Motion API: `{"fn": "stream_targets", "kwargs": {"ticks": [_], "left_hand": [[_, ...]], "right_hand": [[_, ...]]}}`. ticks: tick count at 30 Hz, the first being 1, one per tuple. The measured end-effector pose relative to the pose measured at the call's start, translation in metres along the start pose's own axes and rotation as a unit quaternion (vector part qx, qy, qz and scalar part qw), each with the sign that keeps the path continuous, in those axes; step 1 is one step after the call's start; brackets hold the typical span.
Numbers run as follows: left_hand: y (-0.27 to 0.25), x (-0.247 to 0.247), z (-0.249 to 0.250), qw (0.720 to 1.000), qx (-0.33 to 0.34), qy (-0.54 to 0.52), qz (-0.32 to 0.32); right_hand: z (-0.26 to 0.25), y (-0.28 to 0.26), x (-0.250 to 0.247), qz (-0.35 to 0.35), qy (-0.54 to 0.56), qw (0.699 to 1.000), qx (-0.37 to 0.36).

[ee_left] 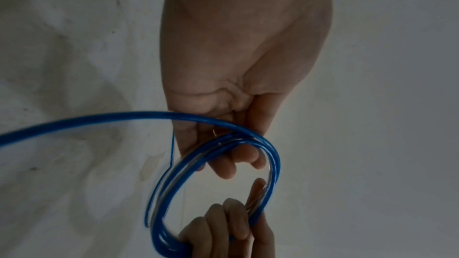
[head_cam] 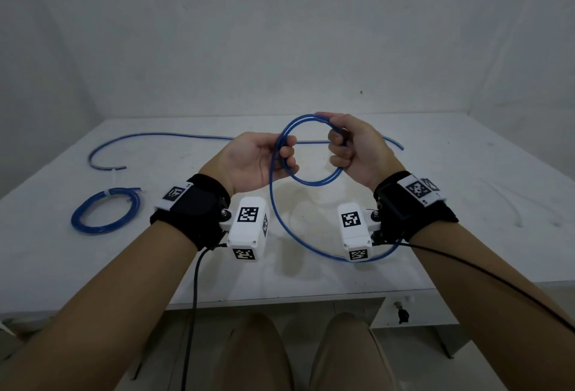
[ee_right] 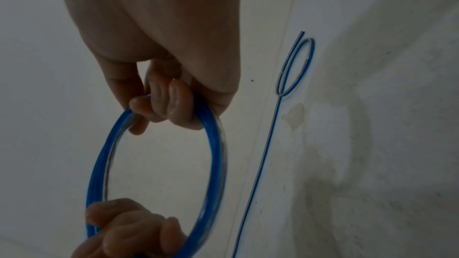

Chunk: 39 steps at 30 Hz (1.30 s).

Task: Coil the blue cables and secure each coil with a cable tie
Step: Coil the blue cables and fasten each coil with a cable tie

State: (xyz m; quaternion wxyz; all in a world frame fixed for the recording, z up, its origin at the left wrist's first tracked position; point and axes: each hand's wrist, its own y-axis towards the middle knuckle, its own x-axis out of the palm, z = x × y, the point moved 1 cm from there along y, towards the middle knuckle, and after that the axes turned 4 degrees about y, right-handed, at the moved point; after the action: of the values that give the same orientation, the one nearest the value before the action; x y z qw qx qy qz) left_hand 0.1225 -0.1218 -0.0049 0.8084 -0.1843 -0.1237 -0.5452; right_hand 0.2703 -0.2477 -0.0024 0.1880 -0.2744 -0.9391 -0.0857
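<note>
Two hands share one loop. Left hand (head_cam: 255,159) curls round the glossy translucent blue cable coil (head_cam: 311,149) held above the white table (head_cam: 451,204); right hand (head_cam: 354,148) pinches its opposite side. Advice: keep turns stacked and equal while feeding in the slack tail (head_cam: 280,222). Tubing looks springy, likely to unwind.
</note>
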Motion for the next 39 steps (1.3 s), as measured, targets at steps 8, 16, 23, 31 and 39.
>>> {"fn": "stream_targets", "kwargs": {"ticks": [8,16,23,31,39], "left_hand": [[-0.001,0.005,0.006,0.998,-0.016,0.057,0.002],[-0.005,0.011,0.007,0.991,-0.007,0.13,0.024],[0.003,0.025,0.004,0.99,0.046,0.106,0.083],[-0.001,0.023,0.006,0.988,0.06,0.122,0.076],[-0.002,0.001,0.001,0.933,0.112,0.285,0.188]], "right_hand": [[0.005,0.001,0.007,0.004,-0.111,0.993,-0.028],[0.006,0.003,0.005,0.041,-0.123,0.989,-0.068],[0.006,0.003,0.009,0.073,-0.04,0.993,-0.08],[0.005,0.005,0.009,0.096,-0.003,0.991,-0.098],[-0.005,0.014,0.004,0.145,0.045,0.982,-0.117]]}}
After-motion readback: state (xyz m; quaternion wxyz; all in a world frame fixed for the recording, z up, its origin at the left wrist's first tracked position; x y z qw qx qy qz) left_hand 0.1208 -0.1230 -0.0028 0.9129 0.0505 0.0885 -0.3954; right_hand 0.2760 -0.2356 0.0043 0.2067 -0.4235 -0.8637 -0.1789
